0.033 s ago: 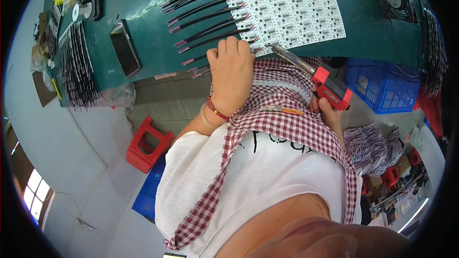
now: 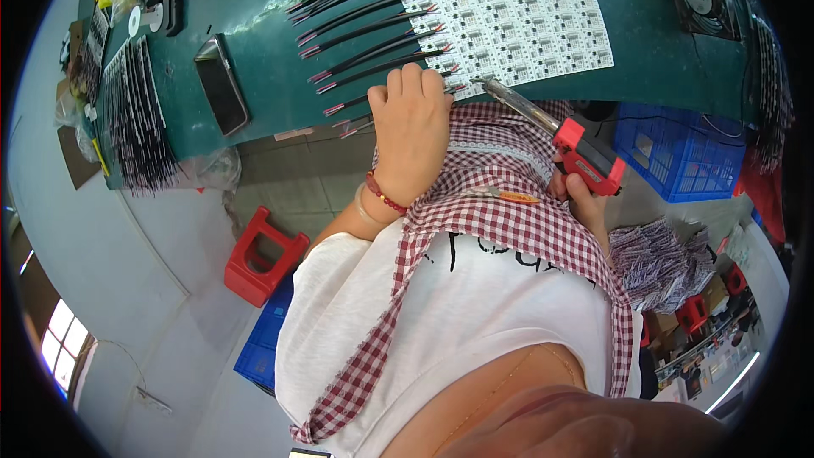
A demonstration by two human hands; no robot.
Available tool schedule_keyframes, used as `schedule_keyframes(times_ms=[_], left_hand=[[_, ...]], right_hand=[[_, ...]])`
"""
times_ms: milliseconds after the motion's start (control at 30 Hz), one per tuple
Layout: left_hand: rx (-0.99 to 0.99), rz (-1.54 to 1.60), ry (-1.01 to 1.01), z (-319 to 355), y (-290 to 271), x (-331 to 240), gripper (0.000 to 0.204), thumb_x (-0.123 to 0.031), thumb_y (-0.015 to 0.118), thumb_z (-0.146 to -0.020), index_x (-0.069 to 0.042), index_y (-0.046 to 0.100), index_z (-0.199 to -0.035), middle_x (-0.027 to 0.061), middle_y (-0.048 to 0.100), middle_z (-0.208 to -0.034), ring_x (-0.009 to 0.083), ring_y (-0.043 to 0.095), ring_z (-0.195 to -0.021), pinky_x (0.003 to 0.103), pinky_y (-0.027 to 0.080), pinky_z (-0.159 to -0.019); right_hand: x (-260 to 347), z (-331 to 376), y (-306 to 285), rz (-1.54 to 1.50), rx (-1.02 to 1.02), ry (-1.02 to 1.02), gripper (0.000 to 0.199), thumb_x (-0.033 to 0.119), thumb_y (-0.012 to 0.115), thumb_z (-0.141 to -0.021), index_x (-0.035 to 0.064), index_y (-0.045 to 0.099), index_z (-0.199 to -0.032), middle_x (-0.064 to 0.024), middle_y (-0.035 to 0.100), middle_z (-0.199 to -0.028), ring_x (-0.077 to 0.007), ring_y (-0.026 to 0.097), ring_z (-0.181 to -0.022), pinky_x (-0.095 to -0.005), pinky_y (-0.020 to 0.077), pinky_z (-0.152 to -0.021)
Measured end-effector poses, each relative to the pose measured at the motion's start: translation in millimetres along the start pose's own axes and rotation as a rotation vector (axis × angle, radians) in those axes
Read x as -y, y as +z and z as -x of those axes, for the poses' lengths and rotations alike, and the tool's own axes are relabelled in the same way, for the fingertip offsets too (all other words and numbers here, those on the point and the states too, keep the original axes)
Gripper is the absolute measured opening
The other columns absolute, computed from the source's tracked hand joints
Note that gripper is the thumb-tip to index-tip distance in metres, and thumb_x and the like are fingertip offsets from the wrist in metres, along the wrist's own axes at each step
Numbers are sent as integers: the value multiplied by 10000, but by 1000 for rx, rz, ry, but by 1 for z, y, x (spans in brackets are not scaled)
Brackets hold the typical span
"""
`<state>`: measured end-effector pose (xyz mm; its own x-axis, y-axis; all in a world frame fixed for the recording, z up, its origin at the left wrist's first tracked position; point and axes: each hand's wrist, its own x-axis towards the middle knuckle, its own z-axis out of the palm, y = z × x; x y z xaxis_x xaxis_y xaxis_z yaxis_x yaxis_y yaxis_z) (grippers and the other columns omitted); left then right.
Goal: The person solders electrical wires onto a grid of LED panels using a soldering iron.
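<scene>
Holding the red-handled soldering iron (image 2: pixel 585 157) in my right grip (image 2: pixel 583 200), closed around it | my left grip (image 2: pixel 411 117) curled, fingertips hidden, hold I cannot tell | white circuit-board panel (image 2: pixel 527 19) ahead-right of my left grip, black cables (image 2: pixel 360 28) ahead-left

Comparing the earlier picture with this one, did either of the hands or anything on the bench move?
No visible change: nothing was taken hold of or let go. The left hand stays by the black wires, the right hand still holds the red-handled soldering iron, and the white circuit sheet and phone lie as before.
</scene>
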<state>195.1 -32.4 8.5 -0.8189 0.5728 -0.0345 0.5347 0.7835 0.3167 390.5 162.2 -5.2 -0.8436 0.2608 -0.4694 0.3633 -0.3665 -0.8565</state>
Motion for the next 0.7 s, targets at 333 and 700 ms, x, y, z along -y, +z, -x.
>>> schedule_keyframes(times_ms=[333, 700], left_hand=[[-17, -28, 46, 0, 0, 1, 203, -113, 688, -735, -97, 535, -867, 46, 503, -868, 236, 484, -859, 374, 332, -725], [-21, 31, 72, -4, -2, 7, 133, -112, 645, -785, -76, 530, -842, 66, 517, -858, 259, 507, -810, 373, 362, -728]], right_hand=[[2, 3, 4, 24, -13, 9, 347, 194, 589, -890, -39, 556, -1144, -26, 546, -683, -78, 476, -583, -222, 377, -540], [7, 3, 8, -6, -10, -12, 346, 181, 584, -895, -52, 546, -1147, -29, 539, -677, -78, 467, -578, -222, 370, -540]])
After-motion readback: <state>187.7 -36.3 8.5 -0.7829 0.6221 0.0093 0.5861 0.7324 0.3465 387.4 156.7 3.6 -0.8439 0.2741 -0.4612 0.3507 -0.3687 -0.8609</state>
